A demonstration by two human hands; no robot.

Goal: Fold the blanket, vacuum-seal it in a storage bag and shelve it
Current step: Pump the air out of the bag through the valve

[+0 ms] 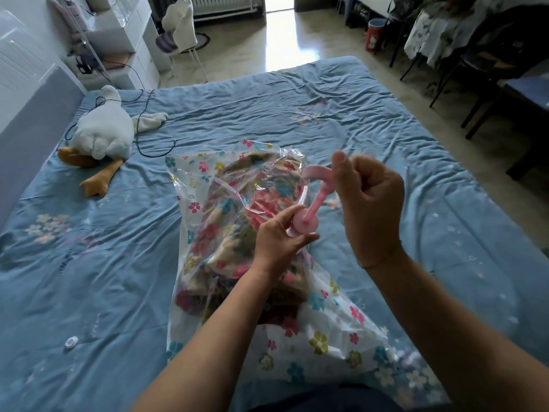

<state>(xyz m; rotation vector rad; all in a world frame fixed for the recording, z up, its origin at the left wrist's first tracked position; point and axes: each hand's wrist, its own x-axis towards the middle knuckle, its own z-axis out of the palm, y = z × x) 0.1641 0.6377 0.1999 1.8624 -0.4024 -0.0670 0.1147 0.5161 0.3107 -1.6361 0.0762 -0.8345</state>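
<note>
The blue-sheeted bed (326,114) bears the flower-printed storage bag (312,331) at its middle, with the folded floral blanket (237,209) inside. A plush goose (104,132) lies well apart, far left. The left hand (276,242) pinches the pink hand pump (316,203) at its round base. The right hand (368,200) curls round its handle. A small white cap (71,341) lies on the sheet.

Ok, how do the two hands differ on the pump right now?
The left hand sits low, fingers round the pump base against the storage bag; the right hand is raised, fisted at the T-handle, rod drawn out. The left thumb lies along the base; the right thumb sticks up. Both hold the same pump.
</note>
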